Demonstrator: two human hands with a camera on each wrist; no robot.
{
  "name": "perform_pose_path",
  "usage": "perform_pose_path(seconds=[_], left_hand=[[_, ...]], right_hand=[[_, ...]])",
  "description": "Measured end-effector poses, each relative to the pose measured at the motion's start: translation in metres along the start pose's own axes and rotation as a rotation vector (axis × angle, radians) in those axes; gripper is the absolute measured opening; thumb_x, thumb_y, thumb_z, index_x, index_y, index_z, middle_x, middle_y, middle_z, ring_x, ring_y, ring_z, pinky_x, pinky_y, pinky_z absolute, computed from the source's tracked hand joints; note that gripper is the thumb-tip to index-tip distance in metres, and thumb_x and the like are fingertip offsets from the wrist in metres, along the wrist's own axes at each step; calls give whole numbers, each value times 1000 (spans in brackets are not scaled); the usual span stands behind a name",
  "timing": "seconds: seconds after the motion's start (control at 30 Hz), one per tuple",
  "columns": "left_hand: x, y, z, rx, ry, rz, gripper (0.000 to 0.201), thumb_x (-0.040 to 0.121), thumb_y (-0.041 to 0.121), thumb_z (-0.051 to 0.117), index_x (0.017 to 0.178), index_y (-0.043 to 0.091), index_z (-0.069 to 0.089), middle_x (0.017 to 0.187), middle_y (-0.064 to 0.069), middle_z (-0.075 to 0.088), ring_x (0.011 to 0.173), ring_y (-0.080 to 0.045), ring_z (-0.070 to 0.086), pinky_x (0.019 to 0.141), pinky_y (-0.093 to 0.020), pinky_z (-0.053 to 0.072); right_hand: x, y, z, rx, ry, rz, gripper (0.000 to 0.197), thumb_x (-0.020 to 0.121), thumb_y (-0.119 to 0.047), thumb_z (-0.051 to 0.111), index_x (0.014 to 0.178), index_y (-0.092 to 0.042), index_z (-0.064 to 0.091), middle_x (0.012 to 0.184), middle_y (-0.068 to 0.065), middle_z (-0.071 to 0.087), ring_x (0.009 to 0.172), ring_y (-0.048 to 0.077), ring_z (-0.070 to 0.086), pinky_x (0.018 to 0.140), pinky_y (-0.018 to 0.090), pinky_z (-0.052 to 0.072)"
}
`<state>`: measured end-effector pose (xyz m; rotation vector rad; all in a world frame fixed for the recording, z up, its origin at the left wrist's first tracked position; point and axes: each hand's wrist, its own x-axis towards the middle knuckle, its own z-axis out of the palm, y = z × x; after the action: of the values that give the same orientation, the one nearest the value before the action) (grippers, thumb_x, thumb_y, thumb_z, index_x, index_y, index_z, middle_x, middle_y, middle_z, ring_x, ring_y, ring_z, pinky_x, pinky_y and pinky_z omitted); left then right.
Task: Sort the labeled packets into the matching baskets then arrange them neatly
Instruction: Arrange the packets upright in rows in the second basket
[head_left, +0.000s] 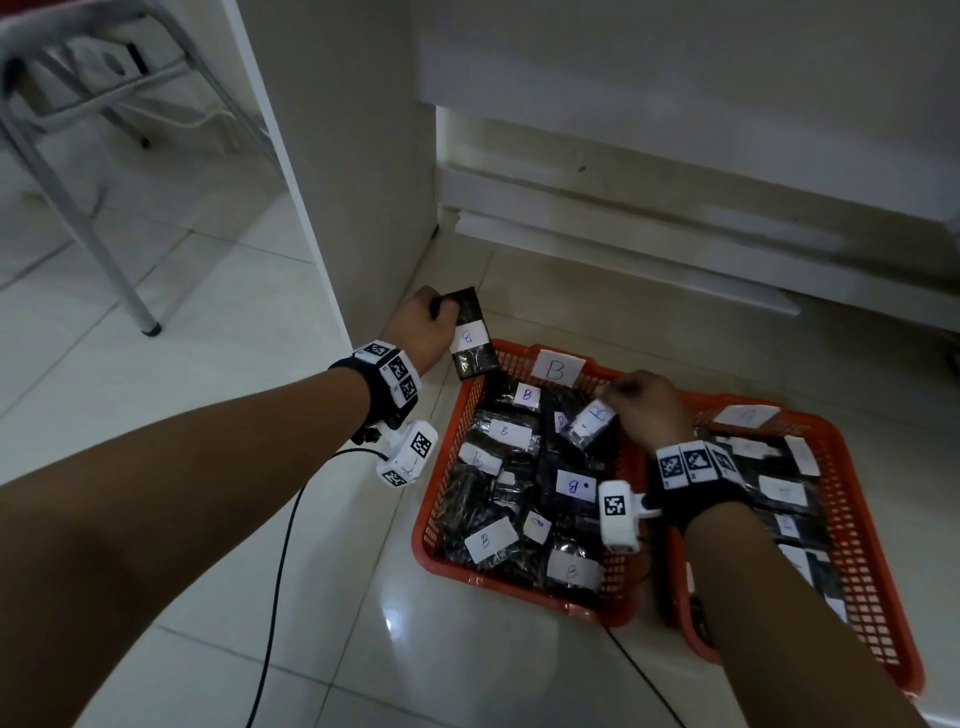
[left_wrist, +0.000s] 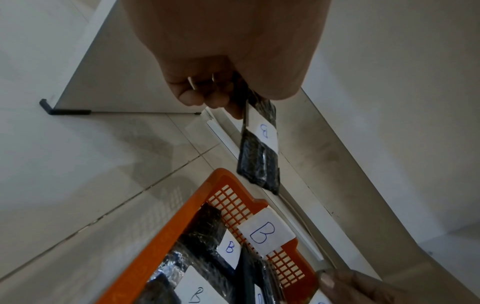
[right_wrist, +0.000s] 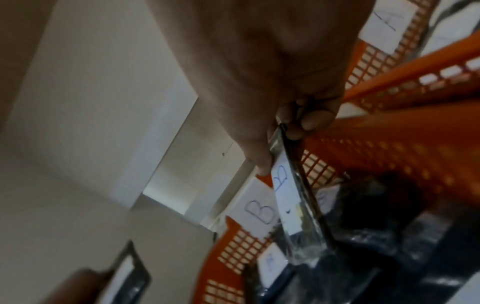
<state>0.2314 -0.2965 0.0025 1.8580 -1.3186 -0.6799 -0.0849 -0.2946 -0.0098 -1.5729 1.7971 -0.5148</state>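
Two orange baskets sit side by side on the floor. The left basket (head_left: 470, 405) (left_wrist: 166, 232) carries a B tag (head_left: 557, 368) and holds several black packets with B labels. The right basket (head_left: 862, 525) carries a tag (right_wrist: 387, 24) marked A and holds several labeled packets. My left hand (head_left: 423, 325) (left_wrist: 223, 61) pinches a black B packet (head_left: 470, 332) (left_wrist: 259, 144) by its top, just beyond the left basket's far left corner. My right hand (head_left: 641, 408) (right_wrist: 272, 82) pinches another B packet (head_left: 592, 423) (right_wrist: 291, 201), lifted over the left basket's far right part.
A white cabinet panel (head_left: 332, 156) stands right behind my left hand. A white skirting ledge (head_left: 649, 260) runs behind the baskets. Metal chair legs (head_left: 104, 234) stand at the far left on pale floor tiles (head_left: 208, 395). A black cable (head_left: 275, 571) trails over the floor.
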Motion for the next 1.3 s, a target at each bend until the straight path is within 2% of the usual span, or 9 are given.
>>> perform_pose_path(seconds=[0.13,0.23,0.33,0.47,0.6,0.77,0.97,1.13,1.3], left_hand=[[0,0,0,12,10,-5,24,103,32,47,101,11,59,80,1,61,72,-17,57,61,-29,41],[1,1,1,-2,14,-4,23,102,32,48,98,12,59,82,-2,62,78,-23,61,65,-31,44],[-1,4,3,-7,-13,-21,24,101,37,47,98,15,57,81,2,62,79,-22,63,71,-36,51],[-4,4,1,-25,-24,-15,26,97,40,46,98,17,58,85,-2,65,81,-24,65,76,-42,56],[-4,0,-5,-36,4,-28,22,102,31,48,101,12,59,89,-5,66,83,-25,63,75,-37,51],[-1,-8,-12,-31,30,-39,26,104,27,48,106,5,60,90,-9,65,80,-26,61,58,-26,39],[-2,-8,-7,-2,4,-37,26,102,31,47,108,10,61,93,-9,67,82,-27,63,67,-31,45],[-2,-7,0,0,6,-16,27,102,32,48,107,9,62,102,-10,66,86,-24,61,70,-30,43],[-3,-7,-3,-6,4,-12,22,103,30,48,102,11,59,95,-9,66,83,-24,60,65,-29,41]], right_hand=[[-9,3,5,-438,70,-91,33,97,-41,68,121,-18,66,115,8,67,89,24,65,72,34,52],[-29,-14,28,-575,153,-272,50,93,-49,67,136,-24,58,133,7,53,109,27,64,87,45,59],[-40,-35,63,-388,-209,-314,51,87,-59,74,126,-28,62,118,-5,64,105,15,65,90,39,58],[-46,-44,93,-402,-507,-312,30,85,-44,82,100,-25,64,86,-12,64,84,12,68,63,24,47],[-35,-38,94,-384,-533,-311,16,90,-35,77,99,-23,70,93,-6,70,85,12,67,71,30,49],[-18,-36,66,-305,-407,-300,26,102,-31,61,114,-15,77,108,4,75,93,17,68,85,34,54],[-19,-43,69,-337,-413,-310,17,104,-39,61,104,-22,63,90,-2,71,83,14,66,69,32,50],[-33,-49,86,-523,-545,-329,14,104,-31,54,104,-20,63,105,3,70,96,23,65,83,38,53],[-43,-50,95,-517,-520,-310,18,108,-23,47,108,-13,62,107,7,69,90,21,58,67,30,37]])
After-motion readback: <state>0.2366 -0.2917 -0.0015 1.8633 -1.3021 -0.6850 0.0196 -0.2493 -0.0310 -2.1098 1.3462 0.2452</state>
